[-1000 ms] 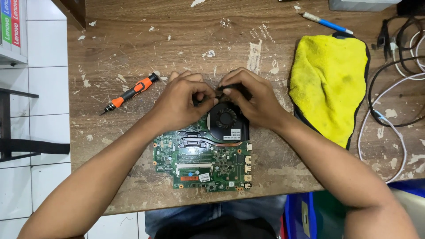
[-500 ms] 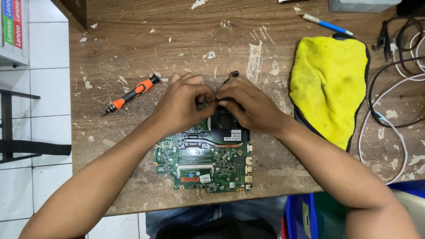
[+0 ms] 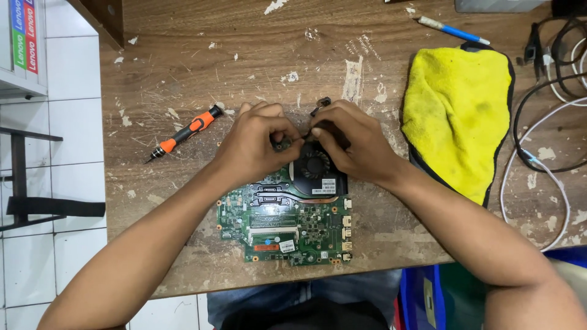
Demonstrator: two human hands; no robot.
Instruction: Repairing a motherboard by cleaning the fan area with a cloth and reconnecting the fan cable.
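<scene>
Left hand (image 3: pixel 254 143): fingers pinched shut at the fan's (image 3: pixel 315 166) top edge, steadying the circuit board (image 3: pixel 284 223).
Right hand (image 3: pixel 351 143): fingertips closed on the same spot.
Screwdriver (image 3: pixel 183 132): lay aside, left.

Both forearms are bare, with no sleeves, rings or watch on the hands (image 3: pixel 309 143); blue jeans cover the lap.

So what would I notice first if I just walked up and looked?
Probably the two hands, left hand and right hand, pinched together over the black fan at the far end of a green circuit board in the middle of the wooden table. Then the bright yellow cloth on the right and the orange screwdriver on the left.
</scene>
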